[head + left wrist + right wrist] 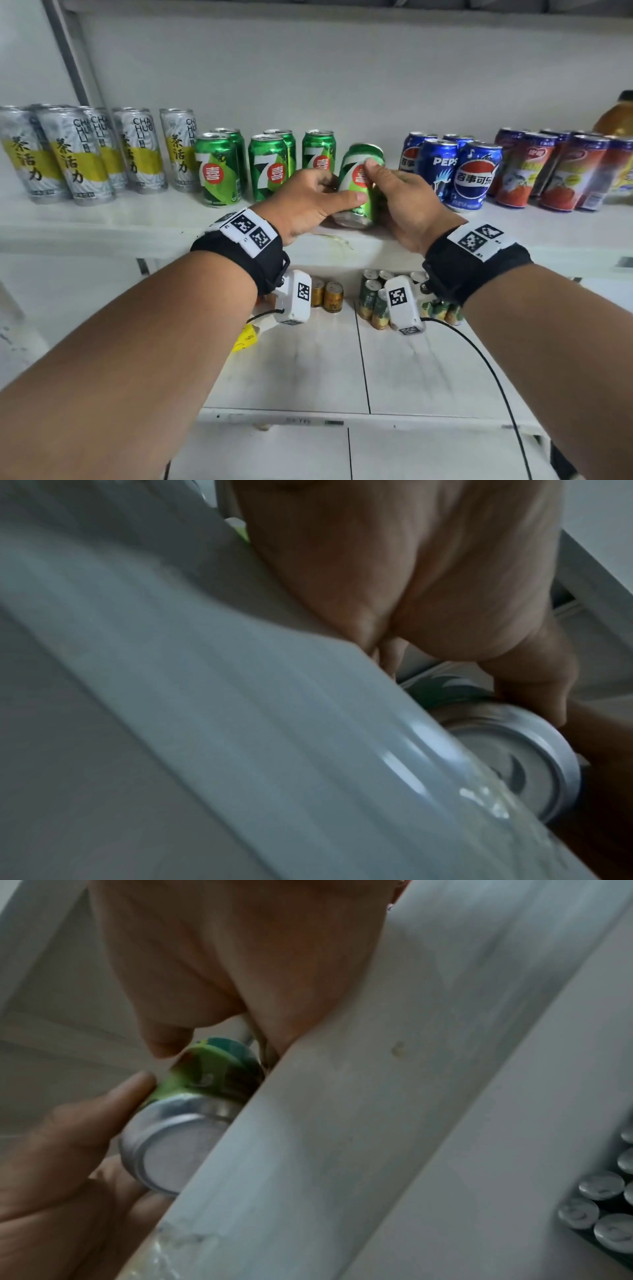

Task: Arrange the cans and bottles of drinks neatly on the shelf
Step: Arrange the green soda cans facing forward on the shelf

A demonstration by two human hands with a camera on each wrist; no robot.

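Note:
A green 7-Up can (358, 192) is tilted, top leaning back, over the front edge of the white shelf (102, 226), in the gap between the standing 7-Up cans (269, 168) and the blue Pepsi cans (457, 171). My left hand (329, 192) grips its left side, thumb across the front. My right hand (387, 192) grips the right side, thumb near the top. The left wrist view shows the can's silver bottom (507, 758) past the shelf edge (205, 696). In the right wrist view the can (205, 1074) sits between both hands.
Tall silver-and-yellow tea cans (78, 154) stand at the shelf's left. Red cans (555, 171) and an orange bottle (616, 116) are at the right. Gold cans (329, 294) and green cans (373, 301) stand on the lower shelf. A yellowish stain (337, 240) marks the shelf edge.

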